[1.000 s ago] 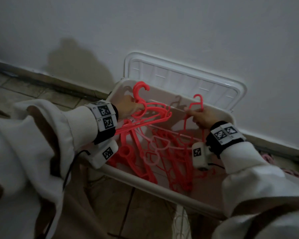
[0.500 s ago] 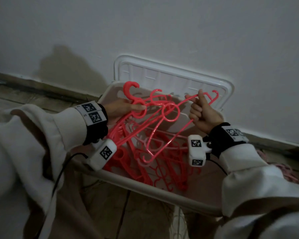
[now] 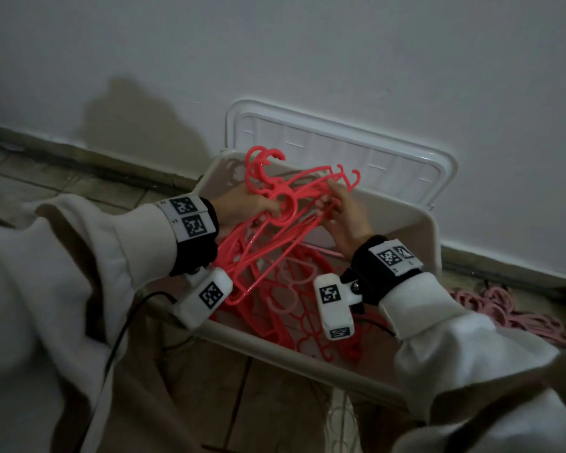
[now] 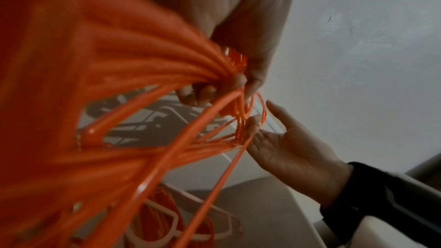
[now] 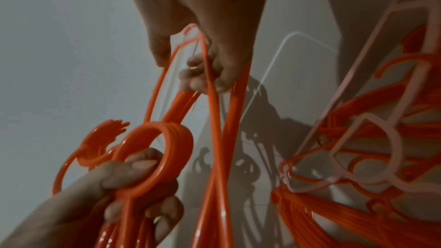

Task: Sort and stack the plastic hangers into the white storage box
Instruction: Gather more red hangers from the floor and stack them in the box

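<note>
The right hand has closed in on the left hand, fingers pinching hanger ends while the left grips the ringed necks, aligning the red hangers over the white storage box.

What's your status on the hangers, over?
Left hand grips red hanger bunch at the rings; right hand pinches one arm end. Bunch held over white box. Loose pink hangers tangled among red ones inside.

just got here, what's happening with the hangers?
A person is gathering red hangers into one bundle over the white storage box. The left hand grips the bundle near its rings and hooks; the right hand holds the hangers' shoulder ends. More red and pale pink ones lie loose in the box. Its lid leans against the wall.
</note>
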Available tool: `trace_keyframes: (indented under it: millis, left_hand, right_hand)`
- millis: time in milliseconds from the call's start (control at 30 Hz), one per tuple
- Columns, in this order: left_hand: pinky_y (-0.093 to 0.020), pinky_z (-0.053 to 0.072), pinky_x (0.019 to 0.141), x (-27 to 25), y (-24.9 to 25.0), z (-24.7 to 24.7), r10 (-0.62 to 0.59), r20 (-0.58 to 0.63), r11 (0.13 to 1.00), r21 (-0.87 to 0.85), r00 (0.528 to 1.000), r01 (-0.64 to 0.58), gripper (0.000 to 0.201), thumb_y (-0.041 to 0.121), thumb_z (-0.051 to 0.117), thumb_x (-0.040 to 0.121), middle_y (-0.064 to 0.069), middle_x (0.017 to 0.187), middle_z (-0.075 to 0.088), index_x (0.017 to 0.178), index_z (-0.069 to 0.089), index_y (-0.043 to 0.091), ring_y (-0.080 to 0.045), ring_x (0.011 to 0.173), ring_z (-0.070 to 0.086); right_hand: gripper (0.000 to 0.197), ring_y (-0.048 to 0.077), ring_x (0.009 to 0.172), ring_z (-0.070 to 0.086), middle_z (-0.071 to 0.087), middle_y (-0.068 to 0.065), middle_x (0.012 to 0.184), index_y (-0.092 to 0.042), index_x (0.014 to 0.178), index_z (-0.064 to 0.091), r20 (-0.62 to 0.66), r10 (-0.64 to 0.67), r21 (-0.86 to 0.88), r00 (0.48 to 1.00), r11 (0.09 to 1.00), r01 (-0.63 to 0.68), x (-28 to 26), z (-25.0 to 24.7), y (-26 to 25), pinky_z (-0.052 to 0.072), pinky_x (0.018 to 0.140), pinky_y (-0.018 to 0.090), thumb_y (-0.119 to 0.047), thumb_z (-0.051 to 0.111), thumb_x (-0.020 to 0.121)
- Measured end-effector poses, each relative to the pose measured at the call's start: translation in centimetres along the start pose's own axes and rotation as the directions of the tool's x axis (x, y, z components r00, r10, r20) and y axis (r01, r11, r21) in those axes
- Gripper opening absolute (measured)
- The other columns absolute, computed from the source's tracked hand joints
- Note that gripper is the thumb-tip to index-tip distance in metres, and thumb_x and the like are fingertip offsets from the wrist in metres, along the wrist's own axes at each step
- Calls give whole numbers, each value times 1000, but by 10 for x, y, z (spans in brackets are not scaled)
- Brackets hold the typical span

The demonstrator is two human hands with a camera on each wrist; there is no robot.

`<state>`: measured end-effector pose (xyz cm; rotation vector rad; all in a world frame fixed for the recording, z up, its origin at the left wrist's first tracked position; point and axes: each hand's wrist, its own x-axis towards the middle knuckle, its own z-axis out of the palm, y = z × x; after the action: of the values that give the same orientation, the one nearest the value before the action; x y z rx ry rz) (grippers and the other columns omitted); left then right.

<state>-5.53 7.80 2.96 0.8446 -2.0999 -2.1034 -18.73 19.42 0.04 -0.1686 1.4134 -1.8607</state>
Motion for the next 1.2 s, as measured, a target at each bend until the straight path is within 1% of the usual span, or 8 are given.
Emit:
trace_keyframes:
  millis: [200, 333, 467, 567, 700, 833, 1100, 1200]
  left_hand:
    - [-37, 47, 81, 4, -3, -10, 35, -99, 995, 101, 994, -25, 14, 0, 60, 81, -16, 91, 61, 94, 64, 4, -23, 83, 54]
    - [-47, 43, 97, 4, -6, -10, 64, -114, 994, 97, 991, -53, 13, -1, 63, 82, -17, 96, 64, 90, 62, 10, -31, 92, 58]
    - [-32, 53, 57, 7, -12, -8, 14, -86, 991, 135, 996, -2, 16, 10, 63, 86, -8, 71, 58, 101, 61, 4, -18, 57, 56]
    - [-18, 40, 39, 12, -15, -13, -60, -44, 983, 174, 997, 66, 23, 20, 63, 87, -5, 62, 57, 103, 62, 3, -7, 36, 47]
    - [-14, 39, 45, 13, -14, -15, 1, -38, 950, 311, 999, 11, 18, 27, 63, 87, 4, 60, 59, 94, 65, 10, 0, 37, 49]
    - [-16, 40, 47, 17, -17, -17, -5, -52, 955, 295, 999, 20, 19, 30, 64, 86, 1, 64, 60, 91, 66, 12, -1, 38, 50]
    - [-17, 43, 42, 22, -16, -8, 15, -100, 971, 238, 995, 9, 19, 26, 66, 85, -1, 70, 61, 94, 66, 10, -10, 47, 51]
    - [-19, 43, 44, 22, -16, -8, 33, -97, 971, 238, 995, -9, 19, 30, 67, 83, -2, 69, 61, 91, 66, 12, -13, 49, 51]
  right_hand:
    - [19, -2, 43, 52, 55, 1, 68, -15, 79, 54, -139, 55, -603, 989, 787, -129, 19, -41, -1, 36, 42, 11, -18, 46, 95]
    - [26, 22, 75, 62, 61, 15, 86, -3, 104, 64, 14, 332, -1000, 943, 26, 6, 8, -60, 18, 45, 60, 21, -23, 54, 90]
    - [88, 31, 111, 59, 54, 0, 133, -64, 134, 2, -69, 404, -946, 912, -317, 69, 56, -136, 101, 48, 90, 48, -81, 41, 57]
    - [87, 29, 123, 48, 42, -1, 142, -60, 135, 9, -206, 472, -870, 857, -490, 61, 31, -110, 94, 43, 99, 48, -53, 68, 71]
    - [45, 21, 123, 45, 44, 7, 138, -27, 131, 48, -148, 647, -857, 748, -461, 229, -9, -73, 65, 36, 104, 35, -32, 56, 87]
    - [64, 28, 107, 58, 61, 7, 120, -37, 113, 61, -13, 568, -893, 823, -378, 247, 47, -120, 83, 46, 96, 37, -60, 38, 59]
    - [41, 26, 116, 55, 58, 8, 125, -17, 124, 56, 4, 406, -817, 914, -526, 238, -10, -58, 10, 43, 97, 35, -36, 56, 88]
    - [40, 27, 99, 63, 67, 6, 109, -18, 82, 62, 97, 246, -775, 964, -589, 229, -11, -59, -9, 50, 88, 35, -55, 53, 71]
